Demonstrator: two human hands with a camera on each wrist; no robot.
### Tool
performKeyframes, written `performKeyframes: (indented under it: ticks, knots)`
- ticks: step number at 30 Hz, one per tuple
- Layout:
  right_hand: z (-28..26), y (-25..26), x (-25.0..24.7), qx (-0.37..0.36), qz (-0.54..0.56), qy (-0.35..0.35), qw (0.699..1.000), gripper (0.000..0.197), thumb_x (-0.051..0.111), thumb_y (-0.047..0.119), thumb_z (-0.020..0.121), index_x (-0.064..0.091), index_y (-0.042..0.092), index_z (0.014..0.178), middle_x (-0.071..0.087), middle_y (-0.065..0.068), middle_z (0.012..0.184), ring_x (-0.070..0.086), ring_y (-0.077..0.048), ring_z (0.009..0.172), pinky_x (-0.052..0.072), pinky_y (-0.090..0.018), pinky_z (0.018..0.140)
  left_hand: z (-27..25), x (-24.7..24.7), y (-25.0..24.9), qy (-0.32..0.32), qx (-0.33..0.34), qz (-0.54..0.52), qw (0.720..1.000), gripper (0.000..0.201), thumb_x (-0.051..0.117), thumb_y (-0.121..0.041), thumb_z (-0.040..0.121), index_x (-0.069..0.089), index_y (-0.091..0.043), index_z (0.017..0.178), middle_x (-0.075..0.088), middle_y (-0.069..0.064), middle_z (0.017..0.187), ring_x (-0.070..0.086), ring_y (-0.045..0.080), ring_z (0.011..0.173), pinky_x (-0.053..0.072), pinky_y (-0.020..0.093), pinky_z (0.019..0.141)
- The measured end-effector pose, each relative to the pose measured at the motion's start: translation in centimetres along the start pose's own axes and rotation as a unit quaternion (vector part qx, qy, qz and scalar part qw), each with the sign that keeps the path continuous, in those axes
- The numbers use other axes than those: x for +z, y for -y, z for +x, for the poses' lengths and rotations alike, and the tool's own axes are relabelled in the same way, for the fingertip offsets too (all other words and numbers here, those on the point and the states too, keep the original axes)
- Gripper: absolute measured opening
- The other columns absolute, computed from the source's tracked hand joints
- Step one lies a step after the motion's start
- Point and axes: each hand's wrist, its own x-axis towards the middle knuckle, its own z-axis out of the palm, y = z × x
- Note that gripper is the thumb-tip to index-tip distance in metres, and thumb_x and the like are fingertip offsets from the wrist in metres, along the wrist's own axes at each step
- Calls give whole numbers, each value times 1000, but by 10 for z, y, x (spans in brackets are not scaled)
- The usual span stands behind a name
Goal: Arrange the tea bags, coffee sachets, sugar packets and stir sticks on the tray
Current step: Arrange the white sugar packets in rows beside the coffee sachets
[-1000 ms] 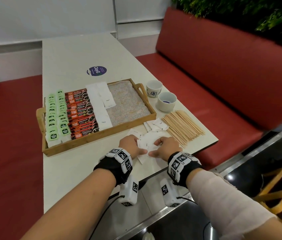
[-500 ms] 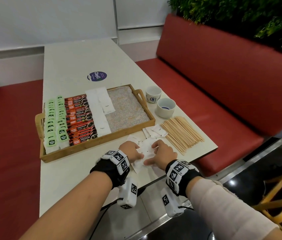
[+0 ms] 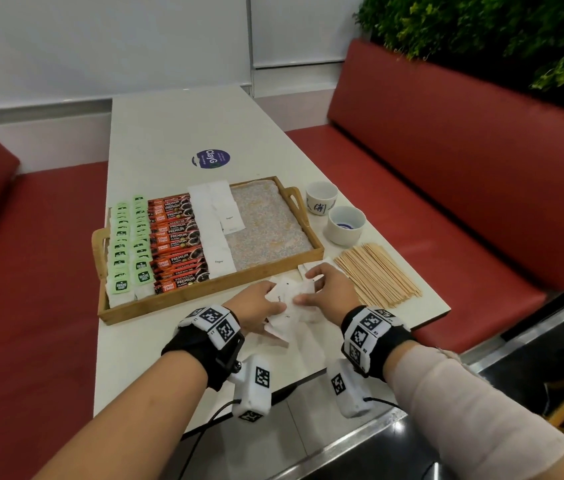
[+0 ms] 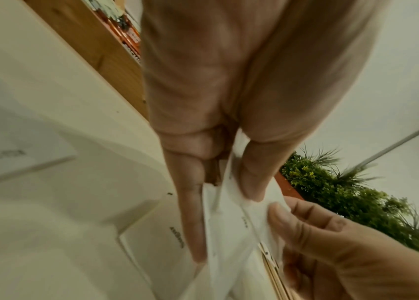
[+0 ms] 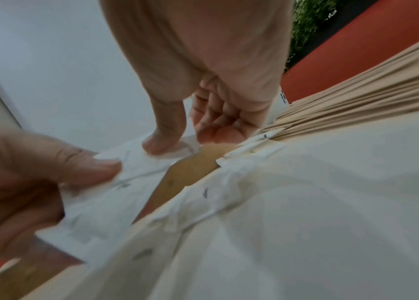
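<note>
A wooden tray (image 3: 204, 289) holds green tea bags (image 3: 128, 244), red coffee sachets (image 3: 176, 244) and two columns of white sugar packets (image 3: 214, 216); its right part is bare. In front of the tray my left hand (image 3: 259, 303) and right hand (image 3: 329, 289) pinch a bunch of white sugar packets (image 3: 291, 296) between them, lifted just above the table. The left wrist view shows my left thumb and fingers (image 4: 190, 223) clamped on the packets (image 4: 231, 233). My right thumb (image 5: 164, 130) presses the packets (image 5: 126, 172). Wooden stir sticks (image 3: 377, 275) lie to the right.
Two white cups (image 3: 346, 223) stand right of the tray. More loose packets (image 3: 280, 337) lie on the table under my hands. The table edge (image 3: 425, 323) is close on the right, with red bench seats on both sides.
Both hands have gathered the loose packets and raised the bunch slightly off the table, closer to the tray's front wall. The head view has shifted a little.
</note>
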Motion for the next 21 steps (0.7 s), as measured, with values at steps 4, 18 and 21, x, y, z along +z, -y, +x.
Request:
performKeyframes:
  ticks: [4,18,21]
  knots:
    - [12,9,1,-8,72,-15,997,29,80,12,73,58,20,90,59,2,72,57,-12,65,45,-23,61,-3,-5,2,-15,27,-78,996,33,48,2,95,51,-12,125,65,8,104,67,19,83,59,40,69]
    - [30,52,14,-38,121,11,992,16,53,14,95,52,18,80,70,-3,73,64,-8,59,43,-17,53,-4,-27,-2,-121,67,-216,967,32,45,-2,98,46,-13,128,62,9,120,66,27,99,59,44,73]
    - [39,59,9,-70,111,-1,991,15,57,11,91,53,20,80,69,-3,75,64,-7,55,48,-20,58,-2,-33,-2,-143,71,-218,963,30,45,-2,98,47,-12,126,62,8,116,64,25,100,58,44,74]
